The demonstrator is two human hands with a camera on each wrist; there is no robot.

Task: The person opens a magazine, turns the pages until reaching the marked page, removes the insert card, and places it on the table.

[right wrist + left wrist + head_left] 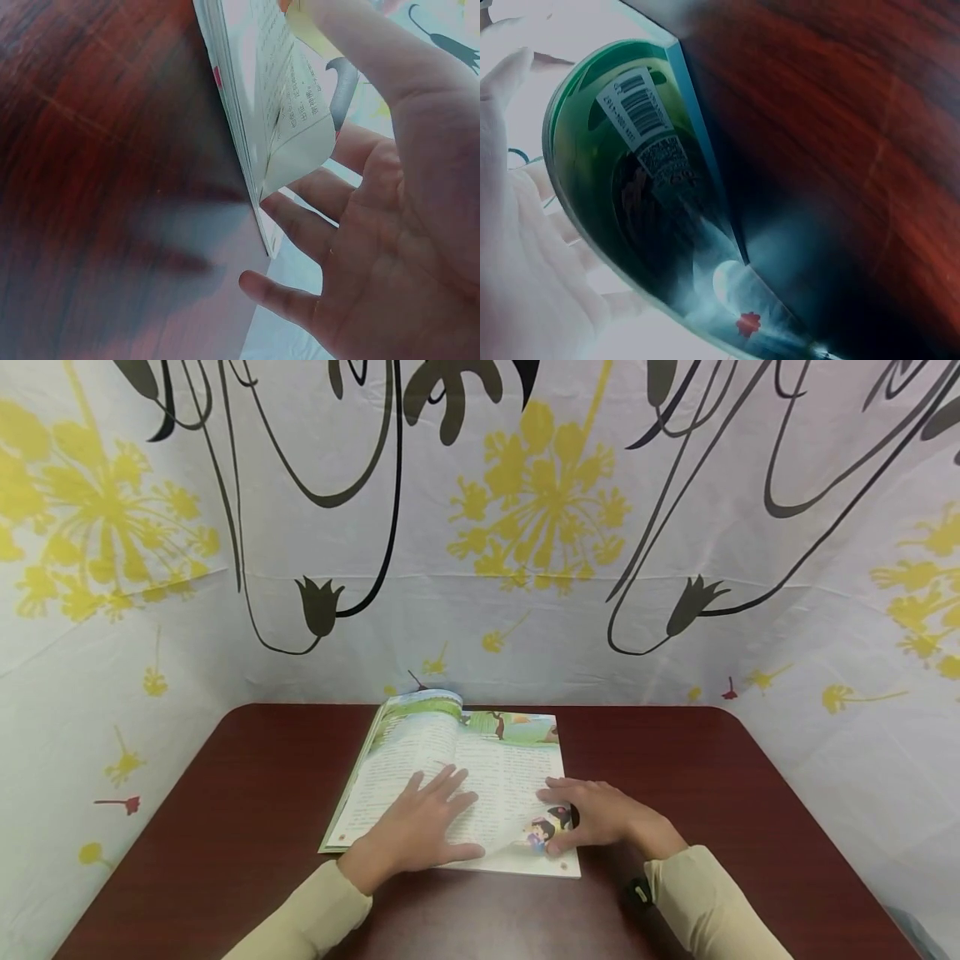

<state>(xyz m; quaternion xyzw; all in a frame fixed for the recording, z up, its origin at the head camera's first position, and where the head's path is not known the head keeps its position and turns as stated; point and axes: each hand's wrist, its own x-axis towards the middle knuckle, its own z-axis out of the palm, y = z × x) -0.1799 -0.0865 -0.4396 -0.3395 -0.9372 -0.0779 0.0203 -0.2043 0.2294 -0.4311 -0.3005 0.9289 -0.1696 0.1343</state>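
An open magazine (480,760) with printed text and coloured pictures lies on the table, its left-hand pages curling up at the top. My left hand (420,822) rests with spread fingers across the lower middle of the pages. In the left wrist view, the green back cover (604,157) with a barcode bows upward, and the left hand (525,262) shows beyond it. At the right edge my right hand (603,814) reaches over the page, thumb by a cartoon of children (543,831). The right wrist view shows a curved page corner (304,150) beside the extended fingers of the right hand (405,240).
The dark red wooden table (247,793) extends around the magazine on all sides. Behind and beside it hangs a white curtain (480,643) with yellow and grey flower prints. A dark band (640,891) shows at the right wrist.
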